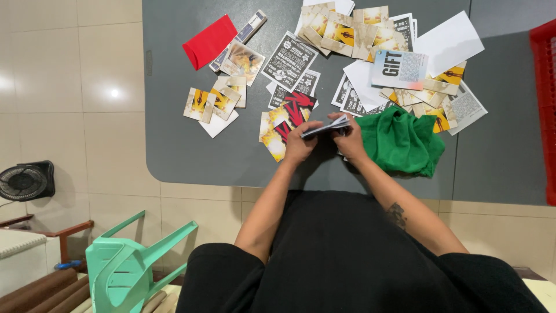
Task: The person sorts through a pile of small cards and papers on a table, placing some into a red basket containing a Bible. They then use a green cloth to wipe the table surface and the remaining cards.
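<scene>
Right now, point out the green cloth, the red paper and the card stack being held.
green cloth [402, 142], head view, middle folds.
red paper [209, 40], head view, centre.
card stack [325, 127], head view, upper face.

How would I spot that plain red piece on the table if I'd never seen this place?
Start at the grey table strewn with printed cards and leaflets. Go to its far left part, past the two hands, where the scattered paper ends. There the red piece lies tilted, one edge over a long narrow slip; it is the only solid red sheet, with no picture on it, unlike its patterned neighbours.
</scene>
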